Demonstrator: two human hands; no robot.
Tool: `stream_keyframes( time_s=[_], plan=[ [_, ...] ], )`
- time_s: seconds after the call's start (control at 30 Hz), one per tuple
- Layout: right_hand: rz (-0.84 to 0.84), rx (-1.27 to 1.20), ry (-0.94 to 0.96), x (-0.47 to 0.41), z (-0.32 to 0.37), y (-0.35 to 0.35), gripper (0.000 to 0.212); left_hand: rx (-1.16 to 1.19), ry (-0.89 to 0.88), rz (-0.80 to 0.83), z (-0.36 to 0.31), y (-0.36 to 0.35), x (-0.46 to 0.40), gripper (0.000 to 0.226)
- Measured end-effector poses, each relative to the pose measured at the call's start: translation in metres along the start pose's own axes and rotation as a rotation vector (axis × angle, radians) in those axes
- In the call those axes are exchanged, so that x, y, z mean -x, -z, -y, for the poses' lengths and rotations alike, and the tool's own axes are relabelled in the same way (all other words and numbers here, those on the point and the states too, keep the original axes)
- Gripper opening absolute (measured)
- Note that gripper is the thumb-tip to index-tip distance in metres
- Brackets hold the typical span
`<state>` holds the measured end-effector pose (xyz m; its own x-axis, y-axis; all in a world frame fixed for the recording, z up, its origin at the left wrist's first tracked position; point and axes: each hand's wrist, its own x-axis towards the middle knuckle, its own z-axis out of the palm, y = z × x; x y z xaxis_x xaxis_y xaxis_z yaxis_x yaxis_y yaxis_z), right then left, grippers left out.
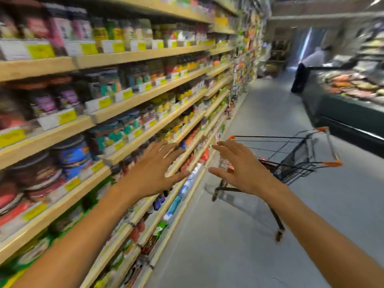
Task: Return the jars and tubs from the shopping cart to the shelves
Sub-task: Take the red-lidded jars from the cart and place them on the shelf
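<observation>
Both the left hand (pixel 153 173) and the right hand (pixel 239 169) are spread and hold nothing in mid-frame, short of the cart (pixel 295 156) at centre right, whose jars cannot be made out through the blur, so a hasty reach risks nudging the cart away or brushing jars off the shelves (pixel 133 96) on the left

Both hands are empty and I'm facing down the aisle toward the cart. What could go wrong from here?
1. The shopping cart stands ahead, beyond both open hands: left hand, right hand. Nobody holds it, so it might roll.
2. The shelves are packed close to the edge; a left arm sweeping beside them could knock jars off.
3. The picture is blurred, so labels are unreadable and items could be misplaced.
</observation>
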<state>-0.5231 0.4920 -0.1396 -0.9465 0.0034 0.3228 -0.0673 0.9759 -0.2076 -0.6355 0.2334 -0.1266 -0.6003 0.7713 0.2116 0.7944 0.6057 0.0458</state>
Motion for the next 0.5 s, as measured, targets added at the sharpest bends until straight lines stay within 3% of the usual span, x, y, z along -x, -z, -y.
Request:
stream_keyframes(
  time_s=[0.5],
  plan=[
    [-0.023, 0.164, -0.382, -0.049, -0.12, -0.007, 0.076, 0.127, -0.327, 0.012, 0.027, -0.073, -0.224, 0.084]
  ],
)
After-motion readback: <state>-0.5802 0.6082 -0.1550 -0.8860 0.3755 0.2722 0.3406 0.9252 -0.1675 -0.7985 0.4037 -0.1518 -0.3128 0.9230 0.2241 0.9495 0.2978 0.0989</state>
